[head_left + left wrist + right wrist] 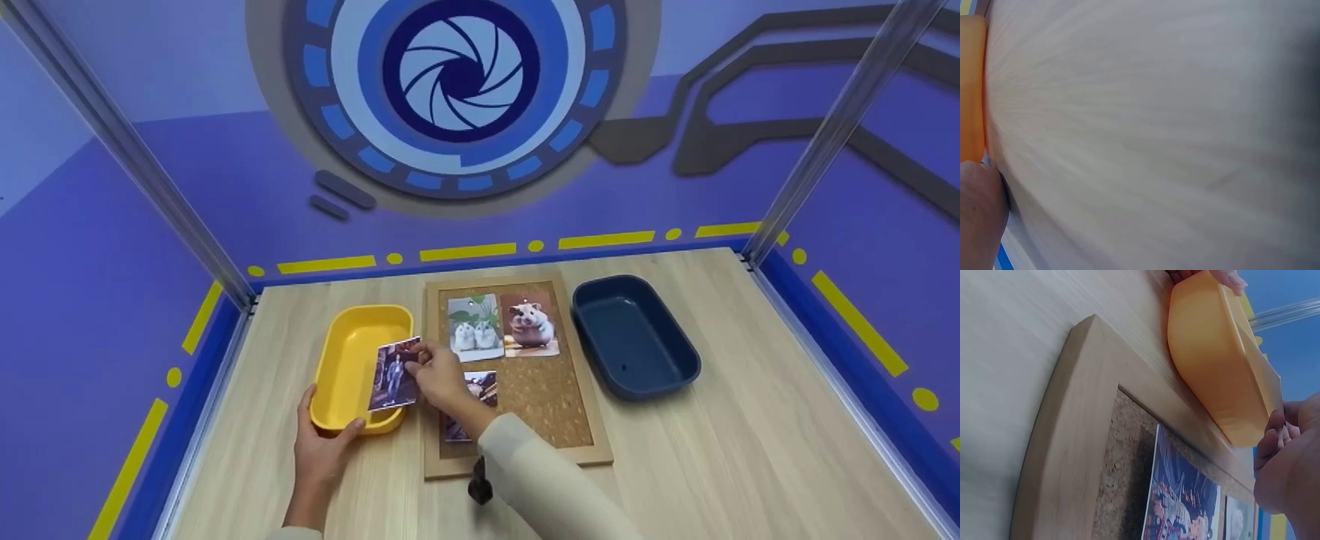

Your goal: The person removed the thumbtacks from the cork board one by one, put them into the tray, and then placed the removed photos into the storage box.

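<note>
Right hand (441,379) pinches a photo card (391,376) by its right edge, card slanted just left over the yellow tray (345,360). Left hand (321,444) grips the tray's near end. Step judged: card handling at tray. Rightward travel would call for clearing tray rim and wooden frame (435,451); bare cork (551,409) lies right of the right hand's wrist.

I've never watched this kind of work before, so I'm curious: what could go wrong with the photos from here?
The right hand pinches a photo by its edge over the yellow tray, so it might slip and drop. The right wrist crosses the lower photo on the corkboard in the head view; it could brush that one.
</note>
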Demonstrator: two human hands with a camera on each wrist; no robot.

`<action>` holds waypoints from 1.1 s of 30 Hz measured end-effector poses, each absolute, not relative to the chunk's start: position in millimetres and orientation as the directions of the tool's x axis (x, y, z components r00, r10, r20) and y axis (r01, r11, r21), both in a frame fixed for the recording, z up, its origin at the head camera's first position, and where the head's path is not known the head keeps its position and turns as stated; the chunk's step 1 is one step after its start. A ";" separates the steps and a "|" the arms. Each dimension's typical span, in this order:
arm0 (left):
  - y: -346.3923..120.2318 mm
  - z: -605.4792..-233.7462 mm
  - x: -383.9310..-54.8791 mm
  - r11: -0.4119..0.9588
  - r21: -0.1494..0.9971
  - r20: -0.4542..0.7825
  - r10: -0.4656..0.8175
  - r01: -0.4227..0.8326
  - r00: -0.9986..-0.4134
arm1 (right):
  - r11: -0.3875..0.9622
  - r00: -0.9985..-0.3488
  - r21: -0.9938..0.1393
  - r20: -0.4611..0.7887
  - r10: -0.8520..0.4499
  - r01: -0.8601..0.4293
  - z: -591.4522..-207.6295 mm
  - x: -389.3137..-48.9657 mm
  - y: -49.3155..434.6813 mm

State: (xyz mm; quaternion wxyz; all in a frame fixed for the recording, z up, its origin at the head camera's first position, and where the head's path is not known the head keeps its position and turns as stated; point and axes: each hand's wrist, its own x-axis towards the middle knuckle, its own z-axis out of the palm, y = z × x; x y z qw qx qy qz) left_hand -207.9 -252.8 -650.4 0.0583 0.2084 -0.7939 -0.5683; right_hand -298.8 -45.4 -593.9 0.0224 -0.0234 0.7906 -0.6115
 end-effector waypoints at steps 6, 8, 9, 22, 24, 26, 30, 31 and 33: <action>-253.1 -649.9 -207.4 0.266 0.925 -0.152 -0.395 -0.271 -0.906 | 0.228 -0.996 -0.974 -0.026 -0.086 0.006 -595.6 -299.1 -54.5; -253.0 -649.6 -207.3 0.261 0.926 -0.156 -0.393 -0.273 -0.906 | 0.234 -0.996 -0.972 -0.026 -0.089 0.004 -595.4 -299.1 -57.6; -253.2 -649.4 -207.1 0.260 0.926 -0.157 -0.393 -0.274 -0.906 | 0.245 -0.996 -0.969 -0.024 -0.089 0.001 -595.0 -299.2 -59.3; -252.7 -652.1 -205.9 0.249 0.933 -0.147 -0.398 -0.260 -0.906 | 0.472 -0.989 -0.881 -0.042 -0.145 -0.032 -588.9 -296.5 -70.0; -252.6 -653.5 -206.6 0.253 0.935 -0.135 -0.396 -0.250 -0.908 | 0.491 -0.984 -0.871 -0.053 -0.171 -0.038 -587.6 -296.6 -68.2; -253.1 -654.2 -207.3 0.255 0.935 -0.131 -0.396 -0.246 -0.909 | 0.505 -0.979 -0.862 -0.065 -0.193 -0.042 -586.2 -296.9 -66.9; -254.9 -653.5 -208.3 0.259 0.936 -0.125 -0.389 -0.239 -0.913 | 0.527 -0.971 -0.848 -0.080 -0.227 -0.053 -582.9 -297.6 -66.4; -255.2 -653.1 -208.4 0.258 0.936 -0.125 -0.389 -0.239 -0.913 | 0.539 -0.968 -0.840 -0.080 -0.237 -0.063 -582.2 -297.7 -66.5; -255.5 -652.2 -208.7 0.259 0.935 -0.132 -0.386 -0.244 -0.913 | 0.568 -0.961 -0.819 -0.087 -0.262 -0.081 -580.5 -297.6 -66.8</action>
